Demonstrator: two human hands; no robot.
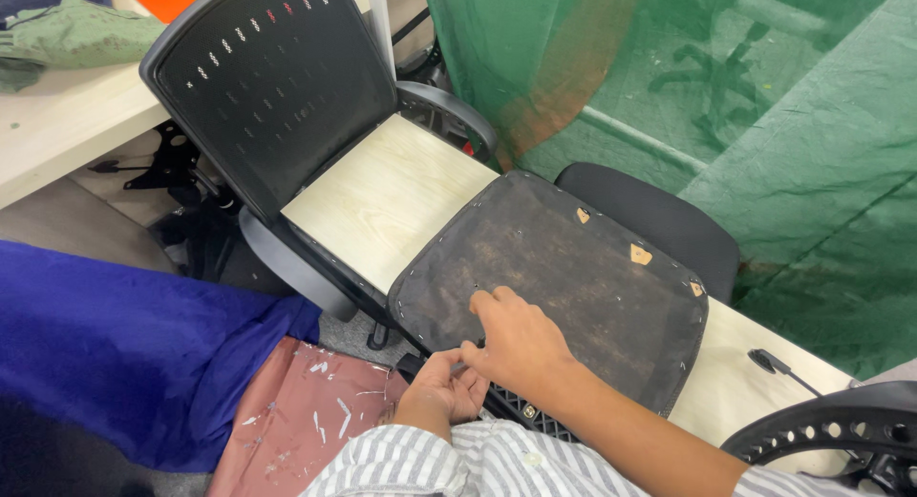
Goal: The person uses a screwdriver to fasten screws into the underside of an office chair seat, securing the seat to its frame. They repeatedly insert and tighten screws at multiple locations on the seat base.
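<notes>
Striped sleeve (pixel 458 464) nearest, then left hand (pixel 441 390) pinched shut on a small unclear thing and right hand (pixel 516 339) flat, holding nothing, on upturned seat cushion (pixel 554 268) lying on wooden board (pixel 387 196); black underside cloth mostly stapled, few torn spots left.

Long pale wood board (pixel 382 196) runs thru the black chair (pixel 272 96), over its seat frame, out to lower right. On it: upturned black seat pad (pixel 564 277), worn underside up w/ staples round the edge. Black handle (pixel 774 363) lies on board's right end. Floor (pixel 48 230) below: blue cloth (pixel 124 344), reddish cloth (pixel 296 411).
</notes>
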